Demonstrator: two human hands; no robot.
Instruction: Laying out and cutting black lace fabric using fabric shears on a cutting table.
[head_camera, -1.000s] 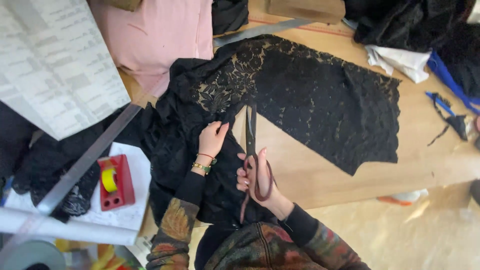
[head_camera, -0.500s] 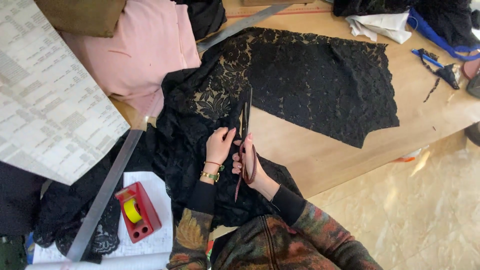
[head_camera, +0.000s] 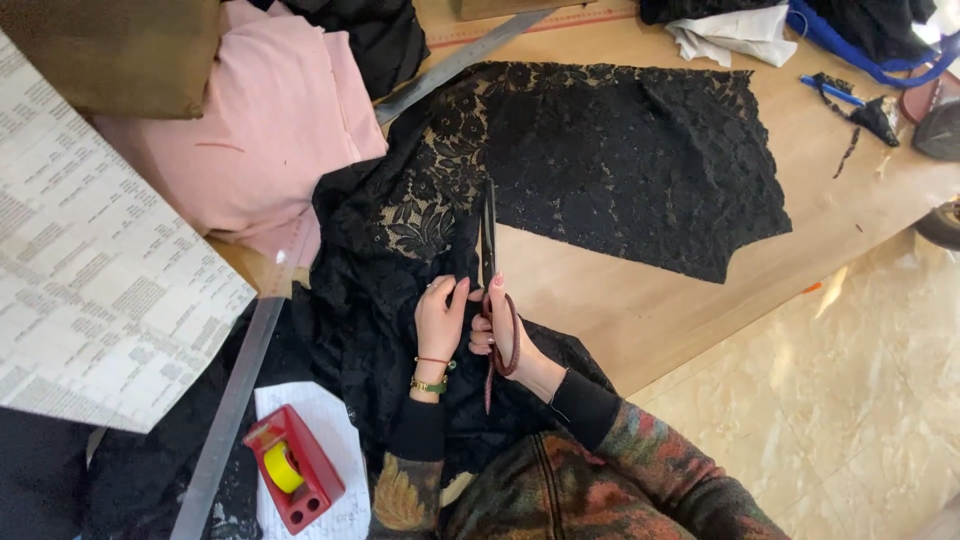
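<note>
— Reporting head view: right hand (head_camera: 500, 335) closed through the handles of red-handled scissors (head_camera: 492, 290), blades lying along black lace fabric (head_camera: 620, 160) on the bench (head_camera: 640, 310).

— Left hand (head_camera: 440, 320)?

— Flat, fingers loosely spread, pressing lace beside the blades. Since the earlier frame, the hands sit slightly lower in view.

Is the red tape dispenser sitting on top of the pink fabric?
No, the red tape dispenser rests on white paper far below the pink fabric.

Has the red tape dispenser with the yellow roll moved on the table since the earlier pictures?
No. The red tape dispenser lies on the white paper beside the metal ruler, as before; only the camera shifted.
</note>
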